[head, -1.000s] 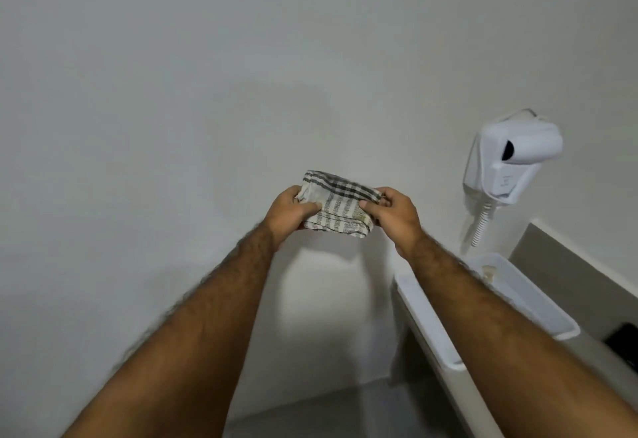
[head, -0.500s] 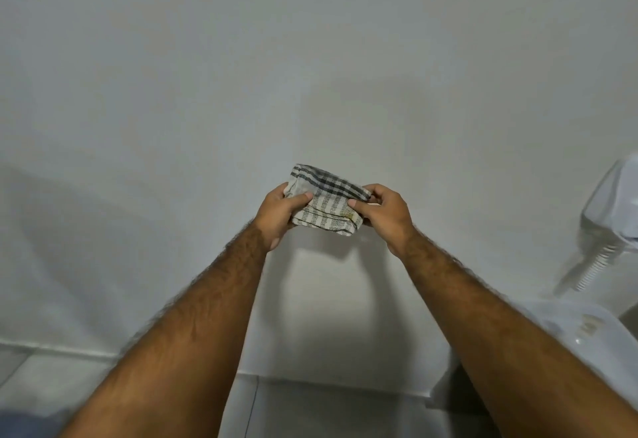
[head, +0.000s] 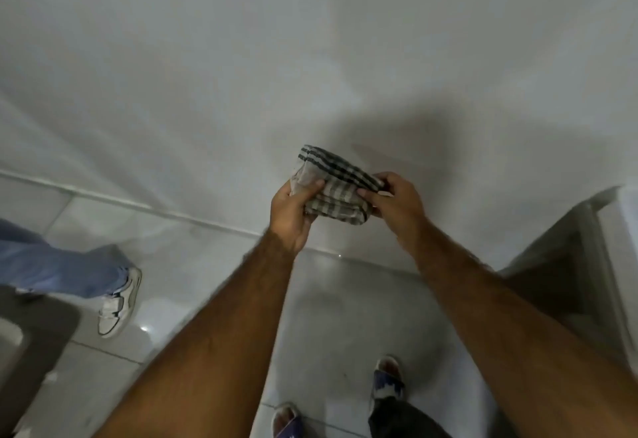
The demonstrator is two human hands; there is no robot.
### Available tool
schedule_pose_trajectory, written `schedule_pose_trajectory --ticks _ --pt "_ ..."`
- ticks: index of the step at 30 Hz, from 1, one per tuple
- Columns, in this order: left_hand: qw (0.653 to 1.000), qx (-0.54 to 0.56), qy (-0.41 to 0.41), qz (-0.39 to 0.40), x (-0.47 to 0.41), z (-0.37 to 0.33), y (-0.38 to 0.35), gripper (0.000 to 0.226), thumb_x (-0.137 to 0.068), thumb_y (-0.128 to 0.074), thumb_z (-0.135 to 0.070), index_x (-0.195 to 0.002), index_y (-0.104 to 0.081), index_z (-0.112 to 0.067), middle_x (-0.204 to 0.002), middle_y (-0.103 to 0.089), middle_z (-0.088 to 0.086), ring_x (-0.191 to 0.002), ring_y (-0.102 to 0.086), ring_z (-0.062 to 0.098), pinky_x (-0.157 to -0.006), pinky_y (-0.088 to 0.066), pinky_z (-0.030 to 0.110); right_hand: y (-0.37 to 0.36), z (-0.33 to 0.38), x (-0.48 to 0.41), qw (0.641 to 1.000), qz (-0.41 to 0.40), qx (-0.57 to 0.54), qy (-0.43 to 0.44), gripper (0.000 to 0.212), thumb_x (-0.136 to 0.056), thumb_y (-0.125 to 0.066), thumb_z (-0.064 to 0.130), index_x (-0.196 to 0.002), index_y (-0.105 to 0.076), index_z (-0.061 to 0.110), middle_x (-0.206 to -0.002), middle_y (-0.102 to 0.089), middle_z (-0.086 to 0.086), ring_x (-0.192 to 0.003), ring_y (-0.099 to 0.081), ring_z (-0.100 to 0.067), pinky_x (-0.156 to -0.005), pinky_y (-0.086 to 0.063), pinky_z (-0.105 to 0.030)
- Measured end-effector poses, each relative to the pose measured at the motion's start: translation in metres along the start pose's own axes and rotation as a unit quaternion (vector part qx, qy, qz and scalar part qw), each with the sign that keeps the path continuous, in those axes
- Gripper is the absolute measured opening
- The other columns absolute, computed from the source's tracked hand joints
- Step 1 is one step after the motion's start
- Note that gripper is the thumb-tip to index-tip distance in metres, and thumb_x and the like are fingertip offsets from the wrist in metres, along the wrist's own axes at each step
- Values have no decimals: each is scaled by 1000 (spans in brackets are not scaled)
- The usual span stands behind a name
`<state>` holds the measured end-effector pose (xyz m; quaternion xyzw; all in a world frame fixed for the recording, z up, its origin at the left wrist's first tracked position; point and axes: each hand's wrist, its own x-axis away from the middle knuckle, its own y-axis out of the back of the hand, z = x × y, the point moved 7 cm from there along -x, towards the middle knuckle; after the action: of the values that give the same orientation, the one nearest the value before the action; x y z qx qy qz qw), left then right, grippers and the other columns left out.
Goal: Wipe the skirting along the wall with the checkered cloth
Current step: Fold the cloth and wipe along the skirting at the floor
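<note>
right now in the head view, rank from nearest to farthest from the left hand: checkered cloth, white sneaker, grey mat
1. checkered cloth: gripped by the left hand and right hand.
2. white sneaker: on the floor, lower left.
3. grey mat: far left edge, beyond the sneaker.

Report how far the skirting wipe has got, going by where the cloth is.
Done: the checkered cloth is folded into a pad. In hand: left hand and right hand both grip it in the air, well above the floor. Left: all the wiping; the cloth is not touching the skirting at the foot of the wall.
</note>
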<state>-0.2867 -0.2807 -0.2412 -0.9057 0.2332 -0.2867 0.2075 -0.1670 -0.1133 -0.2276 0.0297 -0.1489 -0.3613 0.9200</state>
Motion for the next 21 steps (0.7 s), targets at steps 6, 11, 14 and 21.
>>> schedule_pose_trajectory --ticks 6,11,14,21 --pt "994 82 47 -54 -76 168 101 48 -100 -58 -3 -146 -49 2 -145 -54 35 -124 -58 47 -104 -48 62 -35 -176 -49 997 22 76 -15 24 -90 -86 6 -97 -70 23 -97 -75 -4 -92 -76 -28 -82 -66 -37" --pt "990 82 77 -80 -136 293 171 48 -102 -54 -2 -149 -47 -5 -144 -57 32 -123 -61 46 -85 -62 54 -53 -320 -89 991 15 133 -15 20 -91 -84 4 -108 -74 9 -90 -70 2 -71 -65 -3 -58 -49 -1" --pt "991 75 85 -72 -171 354 206 41 -100 -56 4 -139 -57 -9 -132 -69 25 -112 -71 38 -86 -62 52 -64 -401 -115 987 10 159 -15 20 -91 -84 6 -109 -75 8 -89 -70 2 -73 -66 -8 -62 -49 -5" --pt "984 44 79 -152 -238 458 283 50 -94 -61 8 -142 -56 -7 -132 -68 26 -121 -65 48 -94 -57 58 -94 -477 -150 888 -21 394 236 39 -89 -86 14 -123 -71 2 -121 -68 -19 -113 -65 -40 -93 -60 -47"
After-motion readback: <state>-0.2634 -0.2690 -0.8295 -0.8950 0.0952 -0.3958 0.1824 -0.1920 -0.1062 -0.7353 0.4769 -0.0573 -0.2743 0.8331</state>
